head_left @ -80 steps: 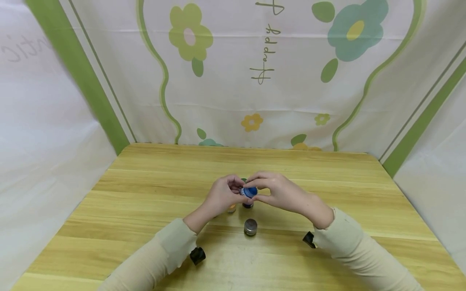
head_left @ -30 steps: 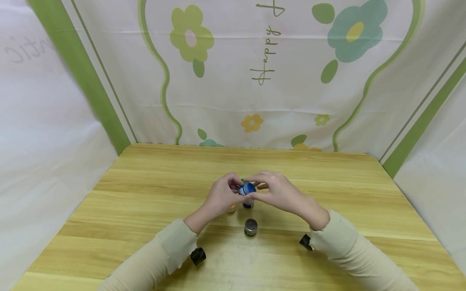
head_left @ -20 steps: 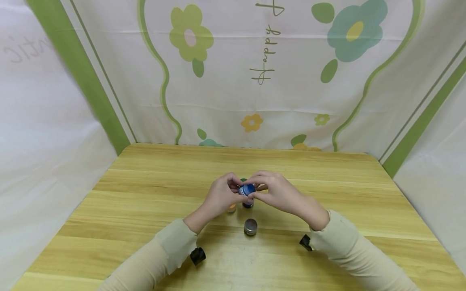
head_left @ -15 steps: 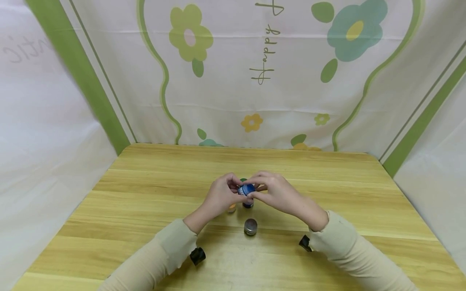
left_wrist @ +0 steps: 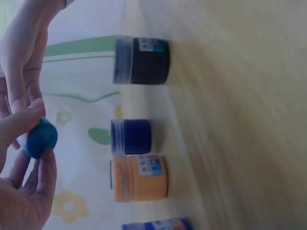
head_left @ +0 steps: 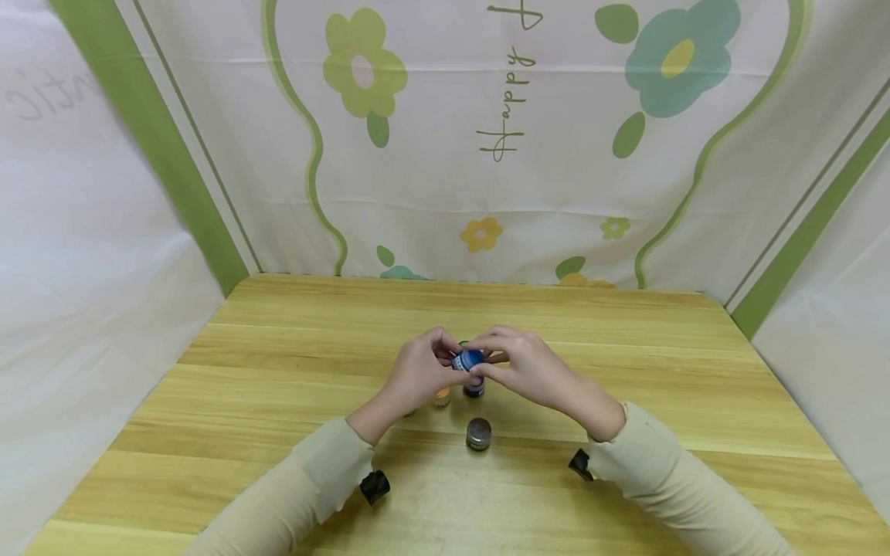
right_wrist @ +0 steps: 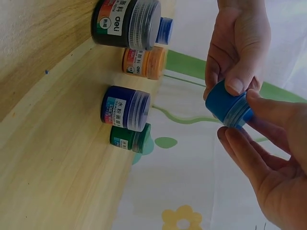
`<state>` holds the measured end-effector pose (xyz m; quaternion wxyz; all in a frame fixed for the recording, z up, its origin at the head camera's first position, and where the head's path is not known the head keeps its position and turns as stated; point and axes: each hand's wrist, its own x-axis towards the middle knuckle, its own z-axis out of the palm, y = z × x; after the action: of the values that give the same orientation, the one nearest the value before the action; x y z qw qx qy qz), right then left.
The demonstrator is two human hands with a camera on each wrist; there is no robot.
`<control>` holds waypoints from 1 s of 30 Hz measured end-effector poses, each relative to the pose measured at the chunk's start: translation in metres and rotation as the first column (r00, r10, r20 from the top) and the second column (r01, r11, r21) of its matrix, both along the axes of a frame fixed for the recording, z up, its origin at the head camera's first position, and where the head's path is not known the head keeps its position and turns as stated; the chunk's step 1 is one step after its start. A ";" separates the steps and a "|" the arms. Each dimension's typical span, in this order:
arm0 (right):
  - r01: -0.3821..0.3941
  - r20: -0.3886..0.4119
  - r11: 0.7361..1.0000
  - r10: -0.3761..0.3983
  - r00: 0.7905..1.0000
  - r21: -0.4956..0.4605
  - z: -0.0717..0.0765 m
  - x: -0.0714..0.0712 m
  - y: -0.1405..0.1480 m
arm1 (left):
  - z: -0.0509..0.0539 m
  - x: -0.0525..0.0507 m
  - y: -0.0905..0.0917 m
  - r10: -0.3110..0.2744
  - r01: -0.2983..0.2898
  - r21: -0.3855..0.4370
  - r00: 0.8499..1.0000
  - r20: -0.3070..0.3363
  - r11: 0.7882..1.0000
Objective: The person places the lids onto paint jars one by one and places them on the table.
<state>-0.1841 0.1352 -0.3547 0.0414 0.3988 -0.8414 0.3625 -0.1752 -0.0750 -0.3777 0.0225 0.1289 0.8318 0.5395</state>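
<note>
A small blue paint jar [head_left: 467, 360] is held above the middle of the table, tilted. My left hand [head_left: 417, 372] grips its blue body between thumb and fingers. At the clear lid [right_wrist: 237, 111], my right hand [head_left: 534, 369] pinches with thumb and fingertips. In the right wrist view the lid sits on the jar. Just below the hands stand a dark blue paint jar [right_wrist: 122, 108], a green paint jar [right_wrist: 125, 138] and an orange paint jar [right_wrist: 143, 63]. Nearer the body is a black paint jar [head_left: 478, 435].
Another blue jar [right_wrist: 164, 30] shows partly behind the black one in the right wrist view. The jars stand upright on the wooden table [head_left: 292, 347]. A flower-printed cloth [head_left: 431, 170] hangs behind its far edge. Black devices [head_left: 375, 487] sit by both cuffs.
The right fingers have shifted round the lid, lifting partly off about a second ago and closing on it again. Both hands and the blue paint jar have drifted slightly left.
</note>
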 end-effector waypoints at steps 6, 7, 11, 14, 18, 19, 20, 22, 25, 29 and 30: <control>-0.016 -0.041 1.000 0.016 0.999 -0.005 0.003 -0.001 0.000 | 0.007 -0.003 -0.004 -0.044 0.043 0.026 0.999 0.025 0.999; -0.013 -0.053 1.000 0.013 0.999 -0.001 0.004 -0.001 0.000 | 0.009 -0.003 -0.004 -0.048 0.047 0.031 0.999 0.024 0.998; 0.003 -0.121 0.999 0.001 0.993 0.033 0.009 0.001 0.002 | 0.011 -0.005 -0.007 -0.056 0.053 0.059 0.998 0.037 0.997; 0.014 -0.162 0.998 -0.003 0.987 0.067 0.012 0.002 0.005 | 0.012 -0.006 -0.011 -0.070 0.066 0.070 0.996 0.049 0.995; 0.031 -0.186 0.994 -0.010 0.982 0.109 0.013 0.002 0.010 | 0.012 -0.006 -0.016 -0.096 0.093 0.067 0.994 0.046 0.993; 0.036 -0.191 0.992 -0.013 0.982 0.119 0.012 0.002 0.011 | 0.011 -0.007 -0.017 -0.101 0.098 0.065 0.994 0.042 0.993; 0.042 -0.195 0.991 -0.016 0.981 0.128 0.012 0.001 0.013 | 0.011 -0.007 -0.018 -0.102 0.099 0.064 0.994 0.044 0.993; 0.054 -0.198 0.988 -0.025 0.980 0.145 0.011 0.001 0.016 | 0.011 -0.007 -0.021 -0.103 0.100 0.062 0.994 0.045 0.993; 0.075 -0.197 0.983 -0.042 0.979 0.166 0.009 0.000 0.022 | 0.012 -0.008 -0.025 -0.094 0.091 0.055 0.994 0.050 0.994; 0.108 -0.178 0.973 -0.072 0.981 0.204 0.008 0.000 0.031 | 0.012 -0.011 -0.032 -0.072 0.071 0.027 0.997 0.037 0.997; 0.118 -0.169 0.969 -0.081 0.982 0.218 0.008 0.000 0.033 | 0.011 -0.012 -0.034 -0.065 0.064 0.012 0.997 0.032 0.998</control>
<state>-0.1843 0.1686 -0.3468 0.0806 0.3857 -0.8903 0.2283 -0.1873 -0.1089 -0.3667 0.0524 0.1471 0.8238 0.5449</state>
